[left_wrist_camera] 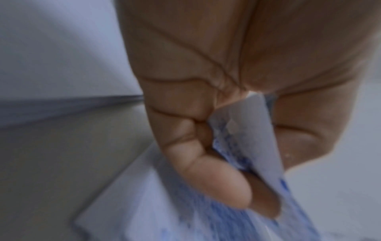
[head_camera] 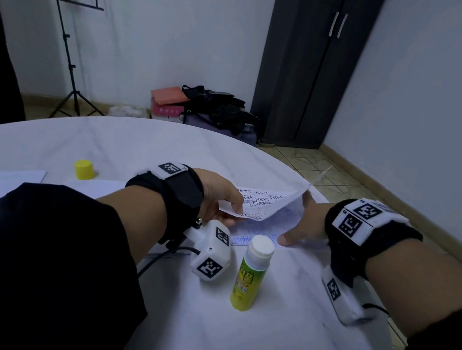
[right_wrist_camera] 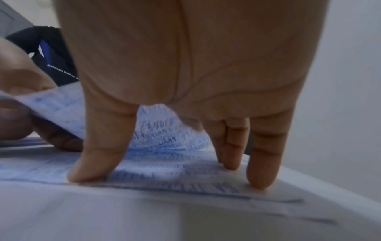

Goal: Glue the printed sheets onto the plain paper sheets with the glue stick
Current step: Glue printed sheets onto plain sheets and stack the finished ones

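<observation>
Head view: printed sheet [head_camera: 260, 208] lies right of centre on the tabletop [head_camera: 168, 149], near edge down, left corner lifted. Light, limp, easily creased; best taken at a corner. Left hand [head_camera: 220, 200] pinches that corner. Right hand [head_camera: 302, 228] presses flat. Glue stick [head_camera: 249, 271] stands uncapped nearby.

Left wrist view: thumb and fingers [left_wrist_camera: 216, 184] clamped on the sheet.

Right wrist view: straight fingers [right_wrist_camera: 98, 154] spread, tips holding the sheet down.
</observation>
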Demonstrator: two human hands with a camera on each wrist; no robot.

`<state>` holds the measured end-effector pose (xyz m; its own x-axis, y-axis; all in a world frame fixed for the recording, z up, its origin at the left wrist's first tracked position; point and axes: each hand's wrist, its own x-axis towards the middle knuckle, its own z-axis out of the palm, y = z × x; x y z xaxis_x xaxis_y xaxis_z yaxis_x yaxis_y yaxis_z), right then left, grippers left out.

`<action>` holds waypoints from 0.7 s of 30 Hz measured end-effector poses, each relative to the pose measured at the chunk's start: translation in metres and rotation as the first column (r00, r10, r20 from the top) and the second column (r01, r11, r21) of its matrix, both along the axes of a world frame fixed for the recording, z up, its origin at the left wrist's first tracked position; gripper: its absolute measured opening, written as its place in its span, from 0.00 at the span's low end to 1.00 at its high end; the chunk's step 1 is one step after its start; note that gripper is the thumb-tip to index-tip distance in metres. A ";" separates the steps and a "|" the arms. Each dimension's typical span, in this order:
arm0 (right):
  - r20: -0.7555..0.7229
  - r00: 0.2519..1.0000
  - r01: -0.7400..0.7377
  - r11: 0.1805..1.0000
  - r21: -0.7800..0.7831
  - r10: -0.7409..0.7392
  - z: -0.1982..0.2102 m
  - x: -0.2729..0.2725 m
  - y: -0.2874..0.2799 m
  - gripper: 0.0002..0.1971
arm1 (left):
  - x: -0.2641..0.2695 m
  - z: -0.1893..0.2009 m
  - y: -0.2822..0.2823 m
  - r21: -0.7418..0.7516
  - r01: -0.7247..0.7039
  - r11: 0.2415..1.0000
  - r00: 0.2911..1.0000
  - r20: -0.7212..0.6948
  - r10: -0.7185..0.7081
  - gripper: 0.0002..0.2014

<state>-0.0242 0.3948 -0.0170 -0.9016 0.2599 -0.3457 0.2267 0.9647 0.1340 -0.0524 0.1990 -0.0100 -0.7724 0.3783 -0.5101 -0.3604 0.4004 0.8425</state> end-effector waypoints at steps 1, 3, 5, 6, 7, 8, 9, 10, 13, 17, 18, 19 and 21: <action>0.020 0.999 -0.028 0.999 0.033 0.027 -0.001 -0.001 0.001 0.48 | 0.001 -0.001 0.002 -0.012 0.003 1.000 1.000 -0.007 -0.003 0.09; 0.022 0.999 -0.049 0.999 0.018 0.048 -0.001 -0.001 0.001 0.50 | 0.003 0.002 0.008 -0.025 0.002 1.000 0.999 -0.036 -0.003 0.11; 0.042 0.997 -0.058 0.998 -0.003 0.058 0.000 0.003 -0.004 0.44 | 0.007 0.007 0.012 -0.050 -0.031 0.998 0.995 -0.094 0.026 0.09; 0.055 0.997 -0.058 0.998 0.027 0.057 0.003 0.007 -0.005 0.39 | 0.008 0.008 0.013 -0.074 -0.048 0.996 0.991 -0.130 0.038 0.08; 0.044 0.997 -0.067 0.995 0.077 0.063 0.001 0.007 -0.008 0.36 | 0.008 0.008 0.013 -0.104 -0.062 0.993 0.985 -0.169 0.044 0.08; 0.024 0.997 -0.073 0.991 0.114 0.071 0.001 0.009 -0.010 0.35 | 0.008 0.008 0.012 -0.130 -0.078 0.988 0.978 -0.204 0.051 0.09; 0.007 0.996 -0.084 0.987 0.138 0.083 -0.001 0.008 -0.011 0.33 | 0.007 0.008 0.010 -0.145 -0.094 0.985 0.972 -0.228 0.059 0.09; 0.011 0.995 -0.095 0.986 0.139 0.094 -0.001 0.007 -0.014 0.31 | 0.007 0.008 0.007 -0.150 -0.110 0.983 0.967 -0.243 0.071 0.09; 0.058 0.987 -0.157 0.974 0.163 0.150 -0.006 0.002 -0.019 0.30 | 0.006 0.010 -0.005 -0.159 -0.146 0.976 0.955 -0.282 0.097 0.08; 0.035 0.985 -0.172 0.968 0.181 0.168 -0.018 -0.020 -0.011 0.32 | 0.007 0.017 -0.026 -0.109 -0.187 0.976 0.938 -0.315 0.145 0.11; 0.052 0.991 -0.132 0.966 0.224 0.123 -0.018 -0.021 -0.014 0.34 | 0.010 0.019 -0.032 -0.081 -0.199 0.977 0.934 -0.318 0.164 0.13; 0.035 0.995 -0.094 0.976 0.198 0.089 -0.020 -0.024 -0.011 0.34 | 0.014 0.021 -0.037 -0.053 -0.213 0.976 0.929 -0.319 0.185 0.14; -0.003 0.997 -0.078 0.987 0.140 0.079 -0.037 -0.040 0.007 0.26 | 0.025 0.026 -0.047 0.005 -0.239 0.971 0.918 -0.325 0.228 0.13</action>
